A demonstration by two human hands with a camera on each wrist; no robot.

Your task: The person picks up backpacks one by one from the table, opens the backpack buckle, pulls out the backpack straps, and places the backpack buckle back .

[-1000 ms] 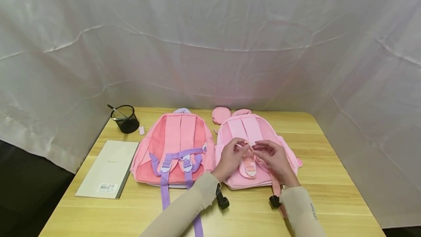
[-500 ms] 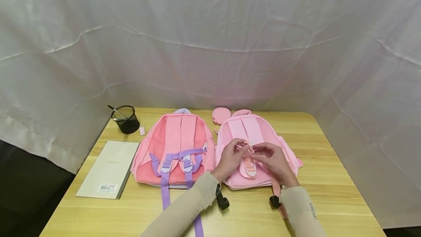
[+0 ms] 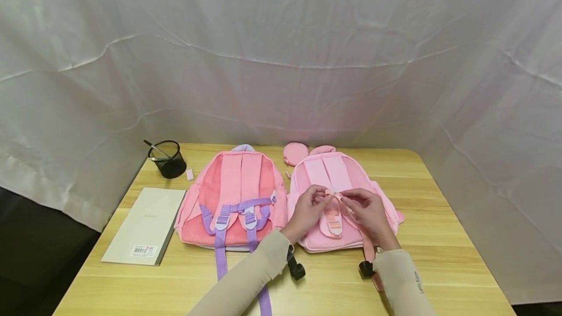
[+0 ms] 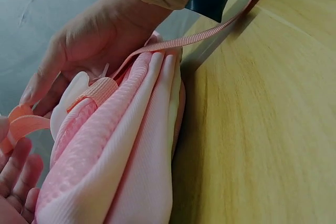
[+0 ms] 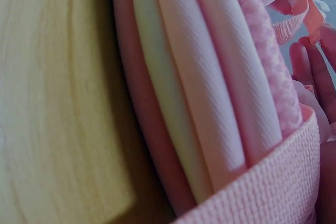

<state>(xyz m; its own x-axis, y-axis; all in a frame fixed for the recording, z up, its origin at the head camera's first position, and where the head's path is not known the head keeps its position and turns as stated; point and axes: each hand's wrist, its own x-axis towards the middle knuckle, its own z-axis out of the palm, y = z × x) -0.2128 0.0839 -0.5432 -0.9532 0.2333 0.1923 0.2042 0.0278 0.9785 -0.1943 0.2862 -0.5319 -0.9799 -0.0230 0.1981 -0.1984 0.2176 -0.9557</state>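
Over the back of a light pink backpack (image 3: 360, 174), both hands meet at a peach webbing strap (image 4: 31, 123). In the head view, my left hand (image 3: 309, 212) pinches the strap from the left side. My right hand (image 3: 368, 212) pinches it from the right, thumb and fingertips close to the other hand's. A whitish buckle (image 3: 335, 230) hangs on webbing just below the fingers. Parts of the strap are hidden behind the fingertips. In the left wrist view, the strap forms a small loop between the two hands.
A coral backpack (image 3: 230, 189) with purple straps lies on the left. Beyond it are a notebook (image 3: 145, 228), a black mesh pen cup (image 3: 171, 164) and a small pink block (image 3: 189, 174). A round pink pouch (image 3: 295, 153) lies behind the light pink backpack.
The fingertips shift slightly at the strap, and the right hand's fingers draw nearer the left hand's. The backpacks and other things stay where they were.
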